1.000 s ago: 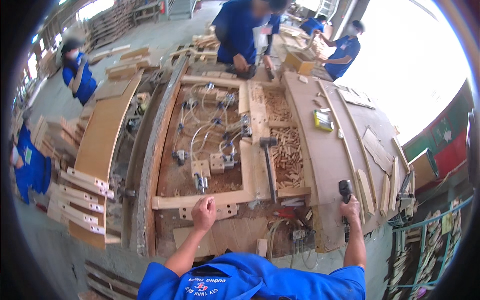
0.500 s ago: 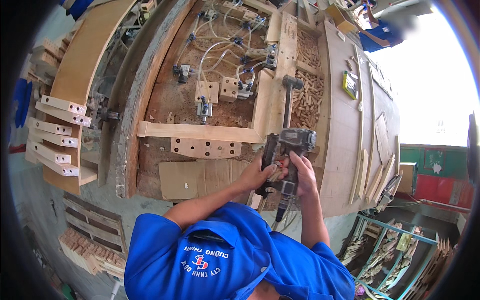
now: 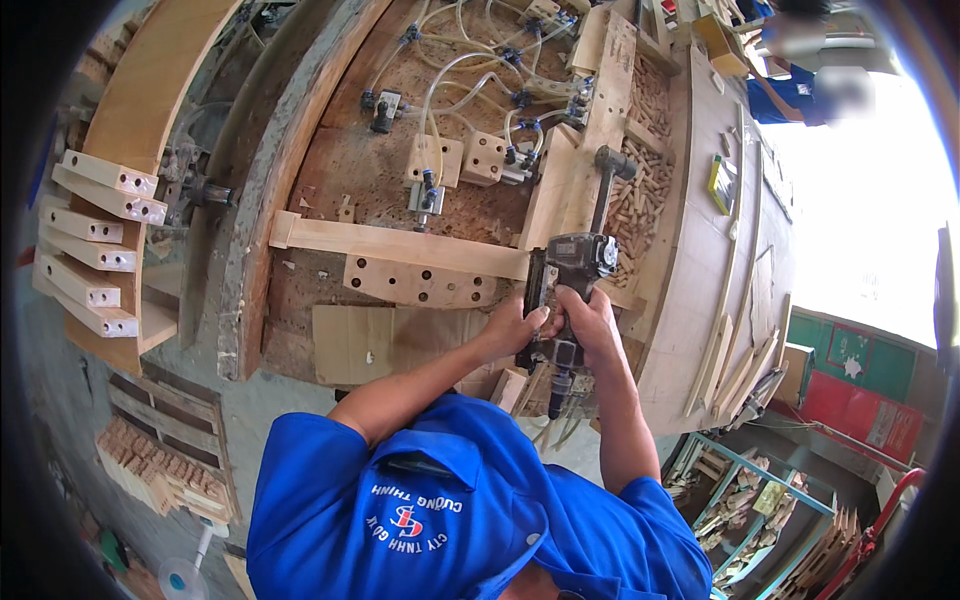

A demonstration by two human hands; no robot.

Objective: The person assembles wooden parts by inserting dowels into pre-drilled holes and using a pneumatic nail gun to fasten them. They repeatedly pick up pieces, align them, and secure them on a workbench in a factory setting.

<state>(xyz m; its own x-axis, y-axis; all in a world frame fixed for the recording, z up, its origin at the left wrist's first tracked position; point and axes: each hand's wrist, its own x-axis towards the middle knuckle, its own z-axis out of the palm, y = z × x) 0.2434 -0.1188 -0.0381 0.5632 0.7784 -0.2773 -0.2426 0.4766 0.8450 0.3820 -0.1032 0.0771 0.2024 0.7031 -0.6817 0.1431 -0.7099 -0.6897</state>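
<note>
My right hand [image 3: 592,322] grips the handle of a dark pneumatic nail gun [image 3: 572,268]. My left hand [image 3: 515,328] rests against the gun's left side, steadying it. The gun's nose points at the joint where a long pale wooden rail [image 3: 400,243] meets an upright wooden strip [image 3: 552,190] on the jig. Just below the rail lies a wooden plate with a row of round holes [image 3: 420,282]. A flat plywood piece [image 3: 385,340] sits under my left forearm.
The jig bench [image 3: 330,170] carries pneumatic clamps and white air hoses [image 3: 470,90]. A mallet [image 3: 608,180] lies on a bin of wooden dowels [image 3: 645,190]. Drilled wooden blocks [image 3: 95,250] are stacked at left. Another person in blue [image 3: 790,85] works at the far right.
My view has dropped closer to the bench. From apart at the bench edge a second ago, both hands have come together on the nail gun and pressed it toward the rail joint.
</note>
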